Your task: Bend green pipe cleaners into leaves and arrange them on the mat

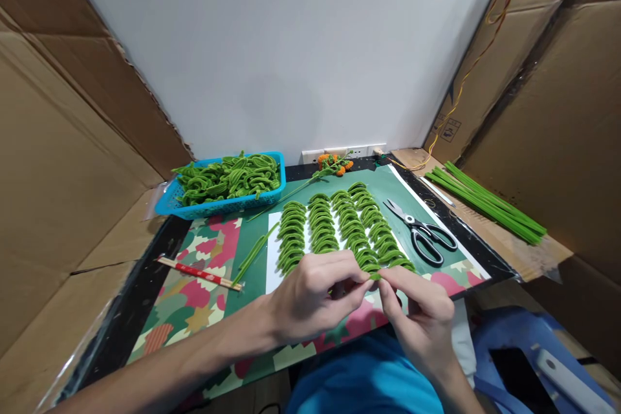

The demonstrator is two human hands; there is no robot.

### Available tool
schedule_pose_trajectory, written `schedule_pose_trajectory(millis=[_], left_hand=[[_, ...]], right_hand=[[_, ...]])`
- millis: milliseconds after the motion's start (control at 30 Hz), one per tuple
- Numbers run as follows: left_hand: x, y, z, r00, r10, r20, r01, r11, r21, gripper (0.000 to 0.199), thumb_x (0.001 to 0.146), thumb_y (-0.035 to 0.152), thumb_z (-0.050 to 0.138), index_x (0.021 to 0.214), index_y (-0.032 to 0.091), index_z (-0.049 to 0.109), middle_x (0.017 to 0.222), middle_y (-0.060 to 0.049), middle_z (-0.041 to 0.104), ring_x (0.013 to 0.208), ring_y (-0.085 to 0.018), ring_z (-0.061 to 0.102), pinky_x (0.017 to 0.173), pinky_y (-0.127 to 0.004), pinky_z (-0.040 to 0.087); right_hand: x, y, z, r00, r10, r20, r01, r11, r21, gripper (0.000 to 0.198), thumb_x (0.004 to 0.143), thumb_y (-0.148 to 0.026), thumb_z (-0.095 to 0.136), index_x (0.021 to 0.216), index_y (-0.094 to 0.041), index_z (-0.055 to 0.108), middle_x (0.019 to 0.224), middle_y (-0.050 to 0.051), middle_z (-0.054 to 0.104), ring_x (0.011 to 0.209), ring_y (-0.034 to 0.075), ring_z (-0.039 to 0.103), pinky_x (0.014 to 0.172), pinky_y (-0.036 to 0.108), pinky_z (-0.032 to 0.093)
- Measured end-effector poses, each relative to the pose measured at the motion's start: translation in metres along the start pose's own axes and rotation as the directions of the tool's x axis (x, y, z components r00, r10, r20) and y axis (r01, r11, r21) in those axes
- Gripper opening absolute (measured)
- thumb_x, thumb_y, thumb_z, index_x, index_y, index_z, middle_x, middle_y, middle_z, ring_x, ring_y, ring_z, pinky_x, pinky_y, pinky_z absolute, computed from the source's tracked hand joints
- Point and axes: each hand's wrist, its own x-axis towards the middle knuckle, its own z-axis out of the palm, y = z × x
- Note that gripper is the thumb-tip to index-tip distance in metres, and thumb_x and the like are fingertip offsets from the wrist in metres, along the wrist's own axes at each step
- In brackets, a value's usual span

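Between the fingertips of my left hand [320, 291] and my right hand [417, 310] is a small piece of green pipe cleaner [375, 277]; both hands pinch it at the table's front. Just beyond them, several rows of curved green pipe-cleaner leaves [323, 223] lie on white paper [272, 262]. My left hand covers the near end of some rows. Black-handled scissors [412, 225] rest partly spread to the right of the rows. A few loose green strips [253, 252] lie to the left of the paper.
A blue basket [220, 209] heaped with green twisted pieces stands at the back left. Wrapped chopsticks [198, 273] lie at left. An orange flower stem [334, 165] lies near the socket strip. Long green pipe cleaners [490, 204] lie at right. Cardboard walls flank the table.
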Motion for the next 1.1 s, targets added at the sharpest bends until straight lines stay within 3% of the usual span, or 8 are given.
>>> schedule_pose_trajectory(millis=[167,300,467,633,800,967,1100], left_hand=[[0.001,-0.005,-0.005,0.999,0.029,0.042,-0.03,0.999,0.032,0.01,0.101,0.01,0.065,0.093,0.012,0.071,0.072,-0.001,0.062,0.061,-0.011,0.051,0.055,-0.024,0.038],[0.001,-0.008,-0.007,0.993,0.085,0.082,-0.093,0.991,0.091,0.009,0.101,0.009,0.063,0.095,0.012,0.07,0.075,-0.003,0.064,0.063,-0.013,0.054,0.055,-0.026,0.039],[-0.001,-0.005,-0.003,0.995,0.098,0.027,-0.101,0.978,0.181,0.01,0.098,0.007,0.064,0.091,0.013,0.067,0.073,-0.001,0.064,0.059,-0.011,0.052,0.055,-0.027,0.037],[-0.003,-0.003,0.001,0.998,0.032,-0.05,-0.021,0.98,0.199,0.01,0.099,0.008,0.066,0.091,0.012,0.071,0.069,0.001,0.063,0.056,-0.01,0.052,0.054,-0.025,0.038],[-0.007,-0.007,0.004,0.992,-0.089,-0.089,0.104,0.979,0.177,0.01,0.1,0.012,0.067,0.095,0.013,0.075,0.072,0.001,0.067,0.057,-0.009,0.057,0.055,-0.023,0.041],[-0.011,-0.005,0.009,0.993,-0.071,-0.093,0.092,0.966,0.24,0.013,0.097,0.01,0.066,0.087,0.012,0.074,0.067,0.002,0.065,0.051,-0.009,0.051,0.05,-0.025,0.035],[-0.009,-0.003,0.01,0.985,-0.138,-0.104,0.157,0.966,0.204,0.012,0.099,0.014,0.068,0.088,0.015,0.072,0.071,0.002,0.069,0.056,-0.009,0.058,0.053,-0.023,0.039]], right_hand=[[-0.003,0.002,0.001,0.998,0.056,0.028,-0.055,0.998,-0.019,0.023,0.1,-0.012,0.065,0.119,-0.024,0.073,0.094,0.005,0.077,0.076,0.018,0.073,0.068,0.027,0.058],[-0.001,0.0,0.002,1.0,0.011,0.011,-0.01,0.999,-0.048,0.024,0.1,-0.008,0.064,0.116,-0.023,0.073,0.092,0.003,0.077,0.073,0.015,0.071,0.071,0.026,0.059],[0.003,-0.006,0.004,0.997,-0.08,-0.009,0.078,0.992,-0.099,0.024,0.096,-0.001,0.067,0.107,-0.021,0.074,0.082,0.002,0.075,0.071,0.016,0.073,0.07,0.025,0.06],[0.01,-0.011,0.01,0.995,-0.081,-0.066,0.074,0.992,-0.102,0.022,0.097,-0.001,0.065,0.101,-0.019,0.076,0.079,0.003,0.076,0.067,0.016,0.073,0.065,0.024,0.06],[0.013,-0.008,0.011,0.996,-0.085,-0.02,0.082,0.989,-0.12,0.022,0.098,-0.003,0.064,0.107,-0.018,0.077,0.092,0.007,0.081,0.075,0.017,0.077,0.072,0.025,0.063],[0.008,-0.005,0.011,0.996,-0.083,-0.031,0.077,0.982,-0.173,0.017,0.097,-0.005,0.066,0.101,-0.017,0.077,0.085,0.005,0.08,0.065,0.015,0.075,0.063,0.022,0.061],[0.012,-0.003,0.006,0.998,-0.065,-0.011,0.062,0.987,-0.148,0.023,0.098,-0.006,0.067,0.113,-0.019,0.079,0.099,0.008,0.083,0.083,0.018,0.081,0.077,0.025,0.066]])
